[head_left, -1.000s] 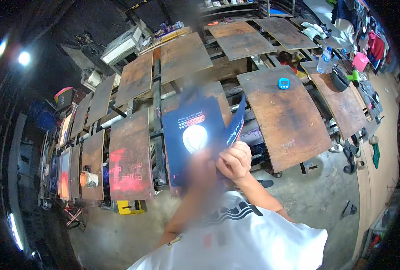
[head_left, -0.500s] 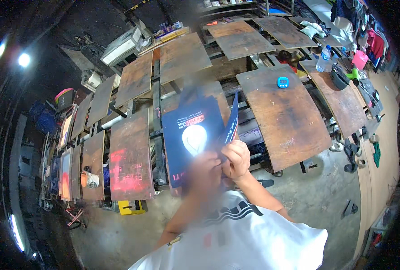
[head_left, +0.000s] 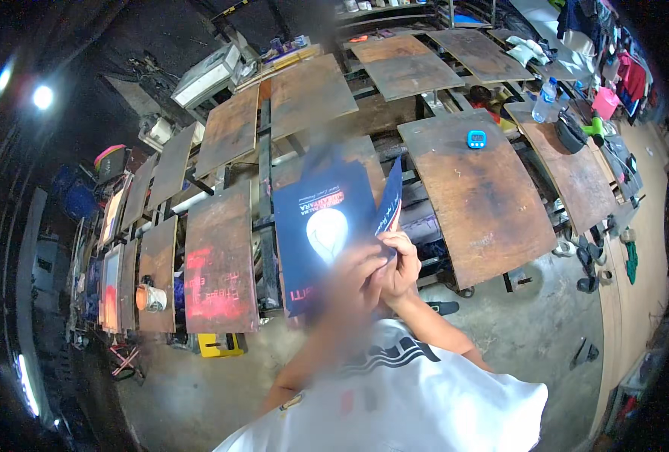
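Item 1: flat dark-blue piece (head_left: 285,226), approx. rectangular, w/ white bulb-shaped print + red & white lettering. Loc.: centre of rm, lying over a brown bench (head_left: 363,153), in front of the person. Exact kind n/c.

Item 2: raised blue piece (head_left: 391,188), narrow, printed, w/ red/white edge; stands tilted at R side of item 1. Whether joined to it: can't tell.

Item 3: R hand (head_left: 402,265), fingers bent & closed on lower end of raised piece.

Item 4: L hand (head_left: 358,273), badly blurred, over lower R part of item 1, fingers pointing to R hand & right up against it; whether they grip anything, can't tell.

Chgs vs. earlier: L hand now nearer R hand, fingers more stretched out; R hand's fingertips turned up, was more of a fist 1 s ago. Raised piece more upright than 1 s ago. Red lettering at flat piece's lower L corner now clearer. Flat piece approx. same spot.

Surroundings: blue timer (head_left: 477,138) on bench to R, clear bottle (head_left: 545,102) on next one over; L, pink-stained board (head_left: 220,264), white tub (head_left: 154,300) w/ orange item. Unmoved.
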`<state>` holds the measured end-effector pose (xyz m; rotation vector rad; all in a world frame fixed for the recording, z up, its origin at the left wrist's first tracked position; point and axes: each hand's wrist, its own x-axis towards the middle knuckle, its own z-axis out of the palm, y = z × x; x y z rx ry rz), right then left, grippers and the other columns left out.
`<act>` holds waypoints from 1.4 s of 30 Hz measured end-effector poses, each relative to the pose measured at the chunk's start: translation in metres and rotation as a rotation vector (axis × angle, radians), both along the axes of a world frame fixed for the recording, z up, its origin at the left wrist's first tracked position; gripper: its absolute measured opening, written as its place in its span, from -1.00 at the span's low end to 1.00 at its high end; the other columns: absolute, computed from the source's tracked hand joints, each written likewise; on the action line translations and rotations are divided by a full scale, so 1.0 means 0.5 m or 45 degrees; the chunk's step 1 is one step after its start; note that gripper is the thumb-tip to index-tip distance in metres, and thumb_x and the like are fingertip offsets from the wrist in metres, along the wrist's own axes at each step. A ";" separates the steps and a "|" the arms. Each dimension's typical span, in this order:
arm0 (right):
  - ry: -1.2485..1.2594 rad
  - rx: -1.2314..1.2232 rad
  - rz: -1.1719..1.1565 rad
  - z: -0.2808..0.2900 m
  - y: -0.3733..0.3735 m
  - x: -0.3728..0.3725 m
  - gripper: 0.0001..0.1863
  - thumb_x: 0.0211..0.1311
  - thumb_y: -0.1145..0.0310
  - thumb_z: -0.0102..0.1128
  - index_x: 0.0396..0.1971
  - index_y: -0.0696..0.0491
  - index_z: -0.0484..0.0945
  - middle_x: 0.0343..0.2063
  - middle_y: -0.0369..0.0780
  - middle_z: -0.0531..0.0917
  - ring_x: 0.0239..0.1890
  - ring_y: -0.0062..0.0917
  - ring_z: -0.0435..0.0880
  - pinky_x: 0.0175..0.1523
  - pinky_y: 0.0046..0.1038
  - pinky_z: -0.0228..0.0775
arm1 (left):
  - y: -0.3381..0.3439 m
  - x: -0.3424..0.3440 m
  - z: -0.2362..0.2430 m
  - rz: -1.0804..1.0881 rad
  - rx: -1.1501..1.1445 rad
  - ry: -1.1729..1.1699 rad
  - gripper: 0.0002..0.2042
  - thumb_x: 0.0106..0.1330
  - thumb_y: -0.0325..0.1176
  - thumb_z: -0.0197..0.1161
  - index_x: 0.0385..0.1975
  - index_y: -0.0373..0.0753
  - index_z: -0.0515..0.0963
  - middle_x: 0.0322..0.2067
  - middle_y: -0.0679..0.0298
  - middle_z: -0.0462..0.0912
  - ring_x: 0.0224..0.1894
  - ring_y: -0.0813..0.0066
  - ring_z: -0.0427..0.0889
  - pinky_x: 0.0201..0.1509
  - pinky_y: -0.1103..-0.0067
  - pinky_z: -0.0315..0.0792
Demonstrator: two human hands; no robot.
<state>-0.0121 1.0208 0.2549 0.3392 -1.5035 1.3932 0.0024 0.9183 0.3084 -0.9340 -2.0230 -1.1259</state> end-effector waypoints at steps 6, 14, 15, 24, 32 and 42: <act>-0.163 0.292 -0.092 0.032 0.014 -0.021 -0.78 0.00 0.64 0.24 -0.28 0.18 0.58 -0.30 -0.09 0.67 -0.26 -0.21 0.65 -0.10 -0.31 0.49 | -0.015 -0.021 -0.025 0.147 0.142 -0.269 -0.77 0.18 -0.61 0.28 -0.18 -0.33 0.48 -0.18 0.01 0.63 -0.15 0.15 0.65 -0.03 0.44 0.51; -0.315 0.253 -0.058 0.018 0.024 -0.036 -0.78 0.03 0.64 0.27 -0.27 0.15 0.59 -0.29 -0.11 0.65 -0.25 -0.26 0.64 -0.10 -0.36 0.48 | -0.042 -0.048 -0.037 0.292 -0.014 -0.583 -0.73 0.19 -0.53 0.36 -0.11 -0.35 0.54 -0.21 0.11 0.65 -0.21 0.43 0.64 -0.14 0.55 0.51; -0.386 0.084 -0.054 0.022 0.024 -0.034 -0.84 0.11 0.63 0.22 -0.27 0.18 0.56 -0.30 -0.15 0.62 -0.26 -0.37 0.61 -0.12 -0.43 0.45 | -0.048 -0.047 -0.040 0.253 -0.073 -0.706 -0.71 0.19 -0.48 0.37 -0.09 -0.34 0.55 -0.22 0.10 0.66 -0.20 0.36 0.66 -0.13 0.52 0.51; -0.442 -0.736 -0.262 -0.023 0.164 -0.109 -0.89 0.41 0.49 0.10 -0.16 0.17 0.53 -0.32 -0.37 0.57 -0.35 -0.75 0.49 -0.27 -0.66 0.39 | -0.157 -0.033 -0.088 0.306 -0.555 -1.024 -0.77 0.24 -0.37 0.34 -0.18 -0.35 0.65 -0.29 -0.02 0.70 -0.24 0.11 0.70 -0.09 0.42 0.50; -0.509 -0.303 -0.320 -0.021 0.251 -0.151 -0.75 0.20 0.64 0.08 -0.16 0.15 0.62 -0.22 -0.29 0.61 -0.30 -0.71 0.55 -0.29 -0.67 0.38 | -0.230 -0.020 -0.055 0.082 -0.334 -1.190 -0.82 0.31 -0.42 0.27 -0.23 -0.41 0.65 -0.33 0.10 0.74 -0.28 0.37 0.70 -0.13 0.54 0.49; -0.597 0.018 -0.215 -0.007 0.269 -0.137 -0.89 0.24 0.63 0.10 -0.35 0.19 0.62 -0.43 -0.35 0.61 -0.43 -0.74 0.52 -0.32 -0.67 0.33 | -0.291 0.018 -0.020 0.221 -0.011 -0.942 -0.82 0.33 -0.43 0.23 -0.19 -0.41 0.64 -0.24 0.17 0.74 -0.17 0.48 0.67 -0.02 0.56 0.49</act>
